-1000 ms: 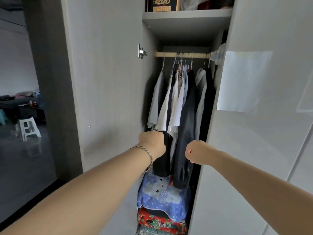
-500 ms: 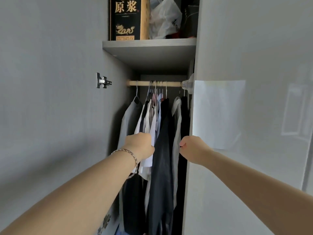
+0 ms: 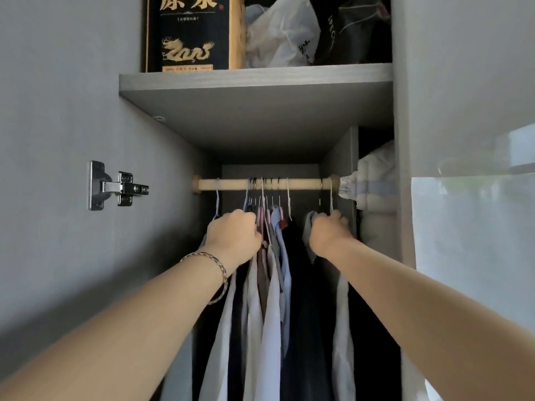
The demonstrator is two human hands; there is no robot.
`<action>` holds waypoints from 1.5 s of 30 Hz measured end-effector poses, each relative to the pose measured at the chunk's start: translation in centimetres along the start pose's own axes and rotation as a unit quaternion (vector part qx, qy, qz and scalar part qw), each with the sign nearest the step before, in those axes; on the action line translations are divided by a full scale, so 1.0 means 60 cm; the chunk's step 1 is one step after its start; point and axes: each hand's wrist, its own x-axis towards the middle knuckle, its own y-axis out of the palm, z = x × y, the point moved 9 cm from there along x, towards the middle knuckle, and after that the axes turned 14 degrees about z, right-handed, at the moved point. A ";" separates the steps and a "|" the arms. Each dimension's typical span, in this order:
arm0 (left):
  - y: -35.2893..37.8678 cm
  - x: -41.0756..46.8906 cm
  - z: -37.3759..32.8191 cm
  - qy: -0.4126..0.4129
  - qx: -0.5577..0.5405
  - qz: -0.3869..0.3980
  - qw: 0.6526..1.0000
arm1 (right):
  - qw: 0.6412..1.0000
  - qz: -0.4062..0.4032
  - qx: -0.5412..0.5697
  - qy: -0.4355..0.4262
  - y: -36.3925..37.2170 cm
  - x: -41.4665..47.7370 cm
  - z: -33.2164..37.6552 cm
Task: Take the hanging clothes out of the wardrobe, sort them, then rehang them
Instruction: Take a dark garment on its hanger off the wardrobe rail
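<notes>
The hanging clothes [image 3: 272,299] are dangling from the wooden rod [image 3: 231,184] inside the wardrobe. The left hand [image 3: 234,235] is curling round the left bunch's collars. The right hand [image 3: 328,237] is gripping a grey shirt [image 3: 343,342] at the rod's right end.

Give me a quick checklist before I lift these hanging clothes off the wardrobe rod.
1. Left hand grip on the bunched hangers: fingers curled round their necks, ok.
2. Right hand grip on the grey shirt: holds it at the collar, ok.
3. Room above the rod to unhook: open gap under the shelf, ok.
4. Every hanger gathered: one lone hanger hangs left of the left hand, outside the grip, not ok.
5. Place to lay the clothes down: out of view, cannot tell.
</notes>
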 end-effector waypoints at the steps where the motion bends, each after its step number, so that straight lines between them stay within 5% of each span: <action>1: -0.001 0.021 0.010 0.001 -0.003 -0.008 1.000 | 1.000 0.005 0.005 0.025 -0.002 0.025 -0.007; 10: 0.029 0.142 0.025 0.058 -0.056 -0.047 0.996 | 0.983 0.066 0.154 0.076 0.058 0.177 -0.036; 22: 0.034 0.171 0.013 0.104 -0.084 -0.094 0.987 | 0.961 -0.104 0.245 0.068 -0.029 0.125 -0.005; 27: 0.008 0.142 0.003 0.088 -0.092 -0.091 0.988 | 0.973 -0.105 0.201 0.035 -0.064 0.037 0.017; 35: 0.019 0.013 -0.060 0.059 -0.051 0.021 0.997 | 0.992 -0.034 0.125 -0.014 -0.018 -0.202 -0.022; 45: 0.065 -0.272 -0.258 0.150 -0.082 0.158 0.972 | 0.976 0.037 0.176 0.126 0.057 -0.520 -0.254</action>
